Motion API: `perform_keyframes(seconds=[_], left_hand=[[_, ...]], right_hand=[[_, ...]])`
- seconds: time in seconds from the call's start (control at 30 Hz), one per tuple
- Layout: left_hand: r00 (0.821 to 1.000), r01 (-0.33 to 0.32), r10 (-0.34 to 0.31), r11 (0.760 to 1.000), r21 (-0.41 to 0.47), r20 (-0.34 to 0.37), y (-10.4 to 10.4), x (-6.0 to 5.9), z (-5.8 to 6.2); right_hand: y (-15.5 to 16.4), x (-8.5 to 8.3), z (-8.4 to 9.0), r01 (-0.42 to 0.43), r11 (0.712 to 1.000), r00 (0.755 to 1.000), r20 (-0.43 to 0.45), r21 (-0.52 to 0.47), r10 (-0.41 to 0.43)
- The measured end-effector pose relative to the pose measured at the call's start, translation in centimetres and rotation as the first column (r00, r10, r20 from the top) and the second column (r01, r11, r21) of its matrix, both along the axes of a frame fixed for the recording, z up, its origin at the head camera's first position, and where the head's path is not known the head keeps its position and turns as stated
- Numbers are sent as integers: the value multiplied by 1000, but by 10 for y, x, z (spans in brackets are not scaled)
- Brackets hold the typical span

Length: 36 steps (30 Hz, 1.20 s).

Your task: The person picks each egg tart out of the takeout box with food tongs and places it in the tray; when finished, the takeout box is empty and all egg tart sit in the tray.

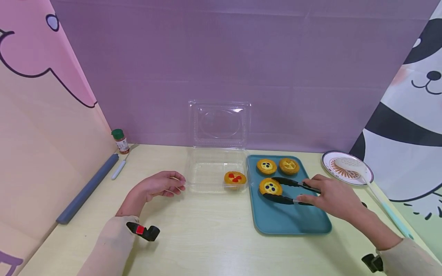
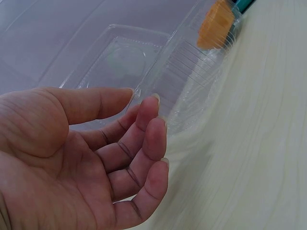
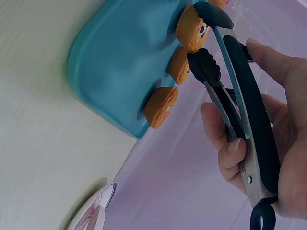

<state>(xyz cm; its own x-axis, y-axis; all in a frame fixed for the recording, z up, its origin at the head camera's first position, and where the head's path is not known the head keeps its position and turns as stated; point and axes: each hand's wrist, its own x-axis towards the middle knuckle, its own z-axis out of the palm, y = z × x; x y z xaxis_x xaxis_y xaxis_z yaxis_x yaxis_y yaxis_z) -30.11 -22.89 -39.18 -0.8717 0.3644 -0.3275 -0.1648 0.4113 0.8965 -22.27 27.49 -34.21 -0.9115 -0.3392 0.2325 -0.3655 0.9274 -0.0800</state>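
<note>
Boxed: I count one red-topped tart inside the clear plastic clamshell box.
Left: three tarts on the teal tray.
Right hand: grips black tongs around the near blueberry tart.
Left hand: fingers relaxed, touching the box's left edge.

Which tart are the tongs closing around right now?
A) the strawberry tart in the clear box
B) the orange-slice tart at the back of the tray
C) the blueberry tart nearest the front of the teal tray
C: in the head view the tongs, held by the right hand, straddle the front blueberry tart on the teal tray.
</note>
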Motion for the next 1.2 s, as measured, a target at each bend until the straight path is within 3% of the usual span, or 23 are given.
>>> perform_keyframes(seconds=[1.2], left_hand=[[1000,9,-9,1000,-2,-16,0,1,0]], right_hand=[[0,1,3,29,1000,999,38,10,-29]])
